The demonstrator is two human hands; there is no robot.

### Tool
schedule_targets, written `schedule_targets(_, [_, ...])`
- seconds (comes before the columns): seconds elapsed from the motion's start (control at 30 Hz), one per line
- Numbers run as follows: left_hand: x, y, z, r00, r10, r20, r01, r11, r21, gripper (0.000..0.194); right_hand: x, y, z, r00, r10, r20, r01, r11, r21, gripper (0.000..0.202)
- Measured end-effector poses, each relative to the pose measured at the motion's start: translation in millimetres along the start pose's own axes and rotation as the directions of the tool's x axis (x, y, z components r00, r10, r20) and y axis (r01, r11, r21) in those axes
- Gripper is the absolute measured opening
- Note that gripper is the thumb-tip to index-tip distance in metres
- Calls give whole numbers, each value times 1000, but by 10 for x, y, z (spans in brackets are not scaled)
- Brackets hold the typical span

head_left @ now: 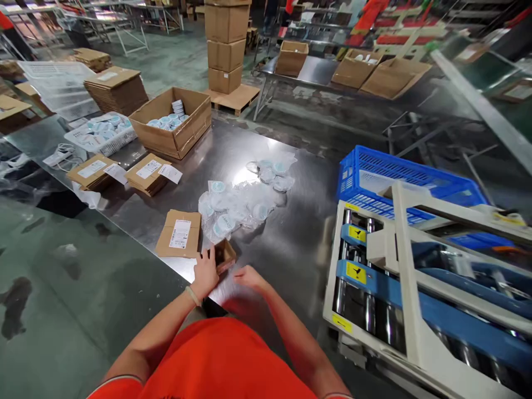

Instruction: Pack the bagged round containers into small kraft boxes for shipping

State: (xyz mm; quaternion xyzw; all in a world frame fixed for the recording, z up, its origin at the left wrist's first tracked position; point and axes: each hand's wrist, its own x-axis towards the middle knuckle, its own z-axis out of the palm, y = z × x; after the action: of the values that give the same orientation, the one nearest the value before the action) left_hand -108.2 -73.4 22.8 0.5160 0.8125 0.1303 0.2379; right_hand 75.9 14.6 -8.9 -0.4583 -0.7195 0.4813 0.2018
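Observation:
A small open cardboard box (225, 256) stands near the front edge of the steel table (303, 238). My left hand (205, 271) grips its left side. To the right of the box, apart from it, is my right hand (250, 277), its fingers drawn together; whether anything small is between them is hidden. Beyond the box lies a pile of round items in clear plastic bags (239, 208). A stack of flat cardboard pieces with a white label (178, 234) rests left of my left hand.
A large carton of round items (195, 130), a white basket (118, 143) and labelled cardboard stacks (145, 173) occupy the table's left part. To the right stand a roller conveyor machine (374, 282) and a blue crate (399, 166).

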Motion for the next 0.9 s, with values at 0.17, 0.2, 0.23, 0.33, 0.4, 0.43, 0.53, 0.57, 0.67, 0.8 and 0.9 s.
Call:
schedule_targets(0.17, [-2, 101, 52, 992, 125, 19, -125, 944, 305, 86, 1023, -252, -189, 1000, 0, -27, -7, 963, -268, 15])
schedule_targets(0.2, [2, 94, 76, 992, 129, 15, -127, 938, 321, 88, 1228, -341, -91, 1000, -17, -7, 14, 942, -336, 17])
schedule_targets(0.23, [10, 79, 95, 992, 129, 13, -126, 936, 329, 90, 1403, -429, 31, 999, -30, 12, 32, 899, -436, 26])
schedule_targets(0.33, [48, 3, 101, 988, 154, 13, -151, 943, 295, 96, 1699, -627, 358, 998, -42, 40, 58, 678, -733, 52])
schedule_targets(0.4, [71, -57, 67, 980, 198, 11, -195, 949, 247, 98, 1735, -663, 420, 997, -50, 55, 74, 606, -792, 46])
schedule_targets(0.43, [81, -83, 44, 974, 225, 11, -222, 950, 220, 98, 1724, -657, 395, 996, -56, 68, 88, 607, -790, 39])
schedule_targets(0.53, [113, -107, -2, 955, 293, 39, -295, 944, 145, 96, 1657, -609, 170, 992, -69, 110, 129, 612, -780, 32])
schedule_targets(0.57, [127, -89, -1, 947, 316, 53, -320, 940, 118, 96, 1634, -602, 65, 990, -75, 120, 141, 614, -777, 33])
schedule_targets(0.67, [174, 40, 72, 912, 400, 92, -403, 915, 17, 99, 1537, -622, -288, 985, -109, 131, 170, 628, -759, 40])
schedule_targets(0.8, [224, 260, 286, 877, 477, 52, -469, 875, -123, 94, 1012, -527, -754, 976, -213, 51, 181, 652, -736, 52])
schedule_targets(0.9, [261, 343, 444, 866, 500, -24, -493, 843, -216, 82, 198, -270, -874, 897, -442, -24, 294, 635, -715, 53])
